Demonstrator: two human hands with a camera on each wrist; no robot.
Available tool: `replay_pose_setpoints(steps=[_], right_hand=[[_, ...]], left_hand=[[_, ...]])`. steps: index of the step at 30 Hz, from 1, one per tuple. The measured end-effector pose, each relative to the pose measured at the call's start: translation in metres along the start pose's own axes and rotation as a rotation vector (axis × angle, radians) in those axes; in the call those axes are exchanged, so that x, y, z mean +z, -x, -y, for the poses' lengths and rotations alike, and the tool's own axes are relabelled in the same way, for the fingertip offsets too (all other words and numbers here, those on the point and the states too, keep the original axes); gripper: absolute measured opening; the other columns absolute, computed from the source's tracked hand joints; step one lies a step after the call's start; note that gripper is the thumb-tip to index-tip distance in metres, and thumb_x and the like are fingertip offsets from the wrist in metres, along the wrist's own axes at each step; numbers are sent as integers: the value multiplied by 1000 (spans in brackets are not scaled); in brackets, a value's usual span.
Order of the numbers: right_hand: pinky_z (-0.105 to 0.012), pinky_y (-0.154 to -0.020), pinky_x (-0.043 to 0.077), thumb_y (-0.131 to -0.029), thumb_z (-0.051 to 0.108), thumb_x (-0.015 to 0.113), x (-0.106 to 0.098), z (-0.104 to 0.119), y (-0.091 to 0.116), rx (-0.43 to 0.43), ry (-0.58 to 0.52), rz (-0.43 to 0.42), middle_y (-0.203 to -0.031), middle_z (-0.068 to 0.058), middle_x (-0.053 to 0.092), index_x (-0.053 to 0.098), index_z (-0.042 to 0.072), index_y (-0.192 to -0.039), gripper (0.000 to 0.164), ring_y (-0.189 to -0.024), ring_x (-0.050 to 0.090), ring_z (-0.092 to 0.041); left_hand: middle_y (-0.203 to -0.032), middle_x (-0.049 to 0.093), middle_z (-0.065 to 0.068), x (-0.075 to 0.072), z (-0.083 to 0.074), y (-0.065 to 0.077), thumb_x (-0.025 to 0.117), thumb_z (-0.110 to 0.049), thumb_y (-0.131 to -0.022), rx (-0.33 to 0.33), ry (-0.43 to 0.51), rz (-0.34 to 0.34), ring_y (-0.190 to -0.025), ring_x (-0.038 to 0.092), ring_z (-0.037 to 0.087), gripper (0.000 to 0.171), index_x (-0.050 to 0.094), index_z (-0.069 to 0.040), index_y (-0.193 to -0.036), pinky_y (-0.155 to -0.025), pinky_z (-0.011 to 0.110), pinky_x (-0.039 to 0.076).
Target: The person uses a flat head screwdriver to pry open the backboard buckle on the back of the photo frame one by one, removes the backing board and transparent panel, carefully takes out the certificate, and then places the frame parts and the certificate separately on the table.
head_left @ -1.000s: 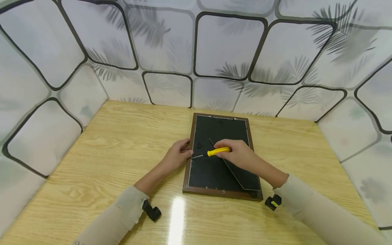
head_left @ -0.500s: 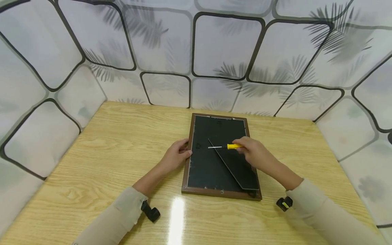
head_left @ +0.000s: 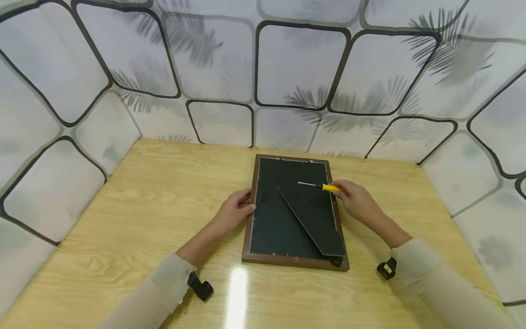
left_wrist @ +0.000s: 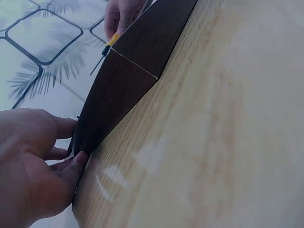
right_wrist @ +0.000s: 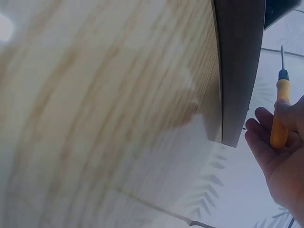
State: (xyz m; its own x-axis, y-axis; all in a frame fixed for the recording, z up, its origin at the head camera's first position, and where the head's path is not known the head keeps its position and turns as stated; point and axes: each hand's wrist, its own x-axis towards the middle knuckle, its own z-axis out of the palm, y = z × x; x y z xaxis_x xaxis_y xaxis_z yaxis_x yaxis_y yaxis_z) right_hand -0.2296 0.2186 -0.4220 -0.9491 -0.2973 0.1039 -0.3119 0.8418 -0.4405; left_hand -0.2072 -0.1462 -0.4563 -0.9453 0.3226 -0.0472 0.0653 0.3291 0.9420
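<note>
Backdrop (head_left: 302, 66): pale, printed with dark rounded outlines and grey fronds, standing across the far side and along both flanks.
Table (head_left: 176, 183): light wood grain with a streak of glare near its front; it looks smooth, so things may slide on it.
Sleeves (head_left: 148, 292): light-coloured, one reaching in from each lower corner.
Picture frame (head_left: 283, 260): flat on the table, back side up, brown rim all round. Probably rigid and fairly light; whether glass lies underneath is hidden, so handle it as fragile. The long sides of the rim look the best hold.
Backing panel (head_left: 275, 228): black, set inside the rim; likely thin, stiff board, better taken by an edge than pressed in the middle.
Stand leg (head_left: 314, 224): black flap with a slanting edge, lying over the panel's lower right; probably hinged and a poor place to lift by.
Left hand (head_left: 233, 211): thumb and fingers pinch the left rim, about midway along.
Right hand (head_left: 358, 201): just beyond the right rim, fingers curled around the yellow handle of a screwdriver (head_left: 330, 188).
Screwdriver: slim metal shaft pointing left above the panel's upper right, apparently touching nothing; light, stiff, perhaps slick, best gripped by the handle.
</note>
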Motion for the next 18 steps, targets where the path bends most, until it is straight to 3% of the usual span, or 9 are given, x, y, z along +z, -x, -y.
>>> replay_pose_setpoints(steps=[6, 12, 18], right_hand=[[-38, -71, 49, -105, 11, 52, 2, -1, -1, 12, 3, 19, -115, -21, 69, 59, 0, -131, 29, -84, 61, -26], [-42, -74, 50, -105, 12, 53, 5, -2, -4, -20, 12, 1, -115, -19, 69, 60, 1, -130, 28, -87, 62, -27], [-39, -71, 48, -105, 14, 54, 7, -2, -6, -28, 9, 16, -111, -17, 70, 61, 2, -129, 28, -79, 58, -24]], left_hand=[[-153, 37, 24, 1, 1, 0, 58, -11, -103, -11, -3, 0, -136, 48, 38, 60, 33, 0, -156, -110, 47, 45], [-154, 36, 24, 0, 0, 0, 58, -12, -103, -19, -1, -4, -137, 47, 38, 60, 33, -1, -156, -111, 48, 44], [-155, 35, 24, -1, -1, -1, 58, -12, -103, -17, -7, 0, -137, 47, 39, 60, 34, -1, -156, -111, 49, 44]])
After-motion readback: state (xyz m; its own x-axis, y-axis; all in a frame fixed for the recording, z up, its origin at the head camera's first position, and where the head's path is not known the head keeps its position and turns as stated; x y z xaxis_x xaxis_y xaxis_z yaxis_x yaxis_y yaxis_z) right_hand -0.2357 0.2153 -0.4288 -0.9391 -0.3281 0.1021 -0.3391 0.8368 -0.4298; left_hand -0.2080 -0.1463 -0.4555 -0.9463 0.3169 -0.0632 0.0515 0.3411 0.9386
